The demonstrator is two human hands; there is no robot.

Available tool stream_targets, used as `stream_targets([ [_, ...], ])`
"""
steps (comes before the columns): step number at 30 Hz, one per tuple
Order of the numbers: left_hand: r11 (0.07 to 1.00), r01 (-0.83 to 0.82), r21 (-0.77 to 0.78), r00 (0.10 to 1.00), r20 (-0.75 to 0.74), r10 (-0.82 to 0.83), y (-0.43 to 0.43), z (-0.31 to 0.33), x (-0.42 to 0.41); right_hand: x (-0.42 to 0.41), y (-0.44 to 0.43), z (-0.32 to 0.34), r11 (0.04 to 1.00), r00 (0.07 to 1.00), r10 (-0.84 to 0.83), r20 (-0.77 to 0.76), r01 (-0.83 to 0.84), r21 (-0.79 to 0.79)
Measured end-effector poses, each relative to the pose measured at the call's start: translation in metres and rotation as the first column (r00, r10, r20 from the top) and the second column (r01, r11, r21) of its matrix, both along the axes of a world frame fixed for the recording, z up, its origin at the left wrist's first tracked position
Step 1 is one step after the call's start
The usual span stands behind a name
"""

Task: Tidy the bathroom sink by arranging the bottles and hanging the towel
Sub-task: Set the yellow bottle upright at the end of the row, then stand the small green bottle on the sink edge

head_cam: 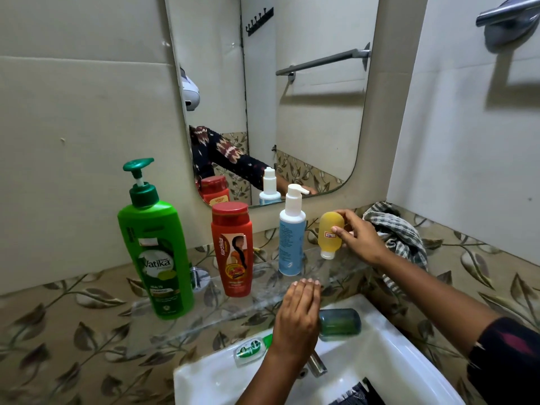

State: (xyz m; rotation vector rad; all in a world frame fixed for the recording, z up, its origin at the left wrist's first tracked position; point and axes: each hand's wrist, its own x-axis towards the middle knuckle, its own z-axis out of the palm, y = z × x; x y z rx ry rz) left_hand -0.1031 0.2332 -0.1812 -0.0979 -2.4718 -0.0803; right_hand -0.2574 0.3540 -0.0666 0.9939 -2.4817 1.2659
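Note:
On a glass shelf [204,325] above the sink stand a tall green pump bottle [156,247], a red bottle [233,249] and a white-and-blue pump bottle [291,233]. My right hand [361,236] grips a small yellow bottle [330,233], cap down, just right of the blue one. My left hand [298,317] rests on a dark green bottle [340,323] lying on the sink's back rim. A small clear green-labelled bottle [251,349] lies beside it. A checked towel [400,238] is crumpled in the corner behind my right hand.
The white sink [394,355] has a metal tap [317,365] at its back. A mirror [268,97] hangs on the wall above the shelf. A metal towel bar [508,13] is mounted on the right wall, high up.

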Motion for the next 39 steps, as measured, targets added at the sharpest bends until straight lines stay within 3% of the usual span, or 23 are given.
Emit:
stream_targets([
  [4,0.999,-0.005,-0.048,1.0,0.006,0.005,-0.003,0.002,0.005,0.0,0.0,-0.01,0.993,0.995,-0.094,-0.027,0.092,-0.071],
  [7,0.998,-0.002,-0.055,1.0,0.002,0.002,-0.004,-0.005,0.015,0.01,-0.003,-0.023,0.947,0.972,-0.228,-0.061,0.206,-0.246],
  [11,0.999,0.034,-0.002,0.999,0.016,-0.034,-0.006,-0.026,0.036,0.047,-0.012,-0.044,0.77,0.931,-0.359,-0.066,0.255,-0.585],
  [13,0.999,0.04,0.017,0.997,0.061,-0.041,-0.013,-0.043,0.05,0.071,-0.018,-0.058,0.712,0.913,-0.4,-0.083,0.253,-0.655],
  [18,0.996,-0.024,0.082,0.968,0.252,0.003,-0.044,-0.088,0.092,0.134,-0.042,-0.114,0.88,0.975,-0.199,-0.098,0.134,-0.455],
  [21,0.986,-0.093,0.14,0.949,0.312,0.045,-0.067,-0.108,0.112,0.164,-0.063,-0.15,0.916,0.984,-0.074,0.164,0.132,-0.38],
  [24,0.967,-0.16,0.198,0.926,0.369,0.077,-0.083,-0.12,0.124,0.185,-0.086,-0.19,0.932,0.814,-0.022,0.581,0.227,-0.282],
  [28,0.959,-0.189,0.211,0.912,0.401,0.091,-0.11,-0.128,0.14,0.193,-0.127,-0.229,0.915,0.56,-0.158,0.813,0.393,-0.092],
  [30,0.965,-0.189,0.181,0.911,0.398,0.104,-0.119,-0.131,0.145,0.181,-0.145,-0.236,0.854,0.466,-0.259,0.846,0.52,-0.026],
  [33,0.976,-0.163,0.141,0.894,0.439,0.086,-0.123,-0.132,0.15,0.159,-0.162,-0.239,0.804,0.404,-0.344,0.848,0.594,0.043],
  [37,0.993,-0.092,0.078,0.886,0.462,0.046,-0.126,-0.13,0.156,0.141,-0.171,-0.242,0.827,0.439,-0.472,0.765,0.521,0.212],
  [39,0.999,-0.032,-0.041,0.902,0.43,0.047,-0.125,-0.135,0.157,0.137,-0.175,-0.244,0.837,0.478,-0.49,0.729,0.492,0.24],
])
